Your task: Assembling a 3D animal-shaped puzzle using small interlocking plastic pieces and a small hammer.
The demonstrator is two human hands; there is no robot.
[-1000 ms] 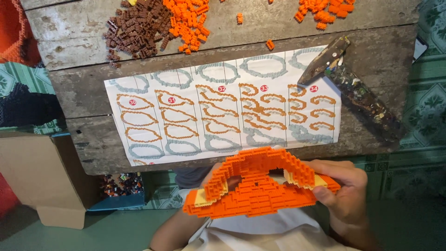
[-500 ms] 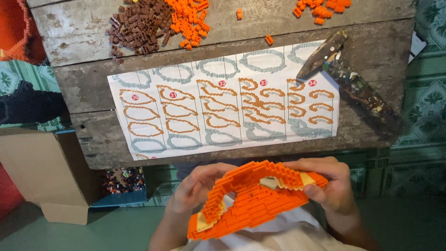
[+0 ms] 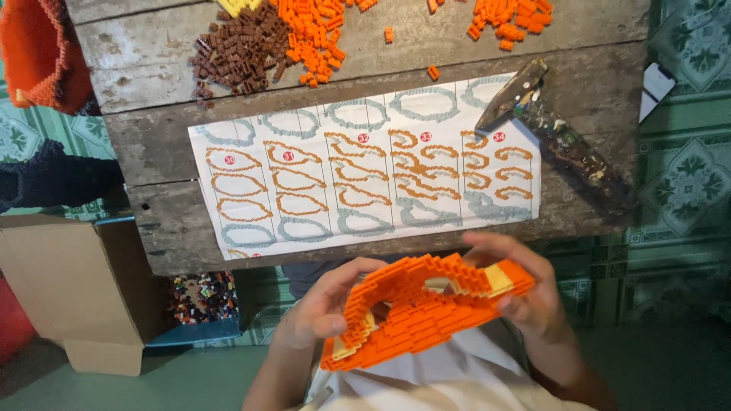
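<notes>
You hold the orange brick model (image 3: 426, 312) in both hands, below the near edge of the wooden table (image 3: 152, 144) and above your lap. Your left hand (image 3: 324, 308) closes on the model's lower left end, thumb laid across the front face, fingers wrapped behind. Your right hand (image 3: 525, 293) grips the upper right end, fingers curled over the top edge near the pale yellow bricks. The model is tilted, its right end higher than its left, and it has an opening near the middle (the inner edge there looks cream-coloured, though motion blur makes that uncertain).

On the table, a white instruction sheet (image 3: 365, 175) lies flat, printed with rows of orange and grey outline shapes. A paint-spattered hammer (image 3: 556, 137) rests just beside the sheet's right end, its head touching the sheet's upper corner. Further back sit a pile of brown bricks (image 3: 240, 53), a pile of orange bricks (image 3: 308, 30) touching it, and a second orange heap (image 3: 506, 19) well apart to the right. A cardboard box (image 3: 68, 289) stands on the floor to your left.
</notes>
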